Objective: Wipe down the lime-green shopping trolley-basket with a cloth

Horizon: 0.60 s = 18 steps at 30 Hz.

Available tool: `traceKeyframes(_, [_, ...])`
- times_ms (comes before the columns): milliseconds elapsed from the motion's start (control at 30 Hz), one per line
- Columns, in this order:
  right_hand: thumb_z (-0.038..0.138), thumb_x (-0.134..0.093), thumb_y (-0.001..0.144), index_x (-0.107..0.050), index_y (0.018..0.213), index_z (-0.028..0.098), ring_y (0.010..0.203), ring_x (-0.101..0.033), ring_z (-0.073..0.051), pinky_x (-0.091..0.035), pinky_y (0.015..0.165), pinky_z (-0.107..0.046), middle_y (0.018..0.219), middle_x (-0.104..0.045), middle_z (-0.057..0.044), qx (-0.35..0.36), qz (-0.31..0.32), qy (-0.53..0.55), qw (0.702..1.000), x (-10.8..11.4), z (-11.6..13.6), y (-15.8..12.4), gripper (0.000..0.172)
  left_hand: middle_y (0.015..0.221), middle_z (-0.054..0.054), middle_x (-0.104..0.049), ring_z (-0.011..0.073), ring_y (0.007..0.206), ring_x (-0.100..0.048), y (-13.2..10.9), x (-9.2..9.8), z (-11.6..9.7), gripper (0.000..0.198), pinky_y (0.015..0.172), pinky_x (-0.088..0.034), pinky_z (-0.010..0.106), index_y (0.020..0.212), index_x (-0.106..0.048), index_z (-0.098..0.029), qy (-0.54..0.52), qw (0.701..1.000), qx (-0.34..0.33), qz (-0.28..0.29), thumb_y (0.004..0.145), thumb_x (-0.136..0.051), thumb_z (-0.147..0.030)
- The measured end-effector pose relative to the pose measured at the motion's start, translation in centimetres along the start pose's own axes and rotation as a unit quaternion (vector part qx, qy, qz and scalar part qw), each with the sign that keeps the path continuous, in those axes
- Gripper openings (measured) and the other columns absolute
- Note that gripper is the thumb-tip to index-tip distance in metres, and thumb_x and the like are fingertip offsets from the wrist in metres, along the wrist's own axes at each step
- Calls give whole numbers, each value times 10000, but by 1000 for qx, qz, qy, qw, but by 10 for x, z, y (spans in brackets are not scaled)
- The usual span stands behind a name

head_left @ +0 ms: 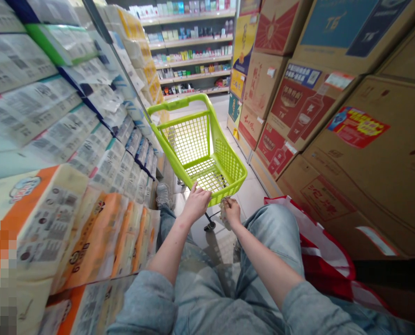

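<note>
A lime-green shopping cart (228, 160) stands in the aisle before me, its basket bare inside. My left hand (197, 203) is on the near rim of the basket, fingers curled over the edge. Just right of it, my right hand (231, 213) is closed on a crumpled, greyish-beige cloth (224, 215), close below the cart's near corner. Part of the cloth is covered by the fingers. A black caster wheel (209, 226) shows beneath the basket, between my forearms.
Stacked tissue packs (99, 228) line the left side. Cardboard cartons (360, 177) rise on the right, with a red and white bag (319, 237) against them by my knee. Shelves of small goods (193, 60) close off the far end. Tiled floor (254, 186) shows around the cart.
</note>
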State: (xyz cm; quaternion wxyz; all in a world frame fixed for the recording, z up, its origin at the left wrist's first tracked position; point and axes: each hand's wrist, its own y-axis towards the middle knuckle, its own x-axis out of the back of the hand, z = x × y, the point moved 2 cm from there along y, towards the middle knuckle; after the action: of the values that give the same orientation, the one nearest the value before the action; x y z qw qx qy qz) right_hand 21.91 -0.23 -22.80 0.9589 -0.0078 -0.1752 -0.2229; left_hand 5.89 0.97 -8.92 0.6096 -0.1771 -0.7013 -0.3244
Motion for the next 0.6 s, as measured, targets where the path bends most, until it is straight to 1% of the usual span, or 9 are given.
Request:
traceKeyframes(133, [303, -515, 740, -721, 878, 183, 824, -635, -197, -481, 802, -316, 863, -699, -77, 20, 52, 0, 998, 10, 0, -3, 276, 772, 19, -650, 195, 842, -550, 2, -2, 0, 139, 1110, -235, 480, 855, -564, -214, 0, 1000, 3, -5, 893, -430, -222])
traceKeyframes(200, [309, -522, 739, -721, 861, 191, 817, -637, -196, -483, 791, -310, 854, -700, -70, 28, 60, -1, 998, 14, 2, -6, 262, 790, 23, -655, 199, 855, -550, 3, -3, -1, 128, 1106, -240, 478, 857, -562, -215, -2, 1000, 7, -10, 891, -439, -225])
traceKeyframes(367, [328, -483, 780, -716, 899, 163, 849, -619, -208, -470, 809, -318, 885, -685, -99, 60, 8, -7, 998, 8, 13, -11, 309, 802, 24, -662, 195, 863, -552, 7, -5, -8, 124, 1099, -249, 468, 847, -553, -213, -4, 1000, 14, -17, 893, -440, -234])
traceKeyframes(433, [312, -466, 794, -716, 908, 156, 836, -610, -208, -468, 800, -317, 884, -676, -104, 58, 5, -19, 998, 4, 16, -11, 316, 800, 25, -662, 194, 862, -554, 9, -5, -10, 143, 1096, -250, 468, 839, -550, -210, -4, 1000, 13, -16, 899, -423, -238])
traceKeyframes(533, [261, -463, 795, -720, 914, 162, 824, -602, -195, -466, 802, -305, 893, -663, -98, 64, 39, -33, 997, 2, 18, -10, 300, 799, 28, -662, 197, 860, -556, 10, -3, -11, 167, 1089, -256, 469, 830, -550, -208, -9, 1000, 8, -9, 901, -403, -244])
traceKeyframes(600, [236, -480, 786, -724, 918, 172, 835, -603, -187, -465, 805, -294, 894, -660, -87, 72, 69, -39, 994, 5, 17, -10, 285, 809, 33, -666, 202, 872, -558, 10, -1, -10, 164, 1085, -257, 472, 838, -554, -209, -13, 1000, 5, -3, 892, -403, -240])
